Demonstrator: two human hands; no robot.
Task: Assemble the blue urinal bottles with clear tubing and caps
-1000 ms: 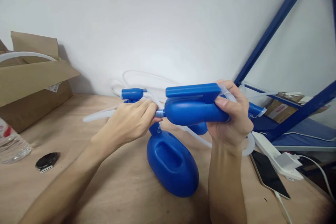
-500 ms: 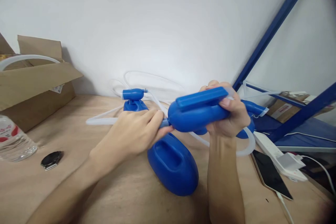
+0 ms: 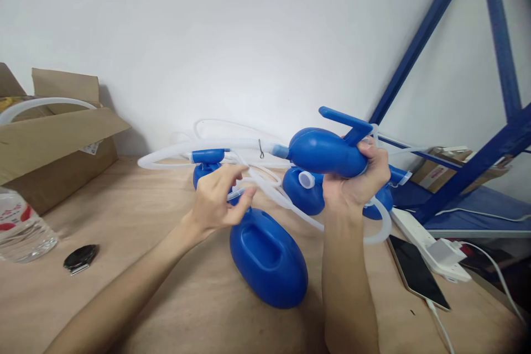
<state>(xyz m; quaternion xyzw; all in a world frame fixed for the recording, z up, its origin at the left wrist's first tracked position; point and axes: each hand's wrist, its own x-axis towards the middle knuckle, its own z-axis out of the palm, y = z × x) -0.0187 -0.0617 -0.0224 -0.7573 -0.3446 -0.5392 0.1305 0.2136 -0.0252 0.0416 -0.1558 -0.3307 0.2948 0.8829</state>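
My right hand grips a blue plastic bottle with a handle, held up above the table on its side. From its left-pointing neck runs a whitish hose, with a small metal clip hanging around it. Below and left of that neck, my left hand is off the bottle, its thumb and fingers apart. Something pale and tube-like shows between them; I cannot tell whether they touch it. Just beneath lies another blue bottle with a recessed grip.
More blue bottles and tangled hoses lie behind my hands. To the left are an open cardboard box, a water bottle and a watch-like black disc. A phone, power strip and blue metal frame are at right.
My left hand has let go at the bottle's neck and moved down and left. The held bottle has turned, showing its handle upward and the hose and clip at its neck.
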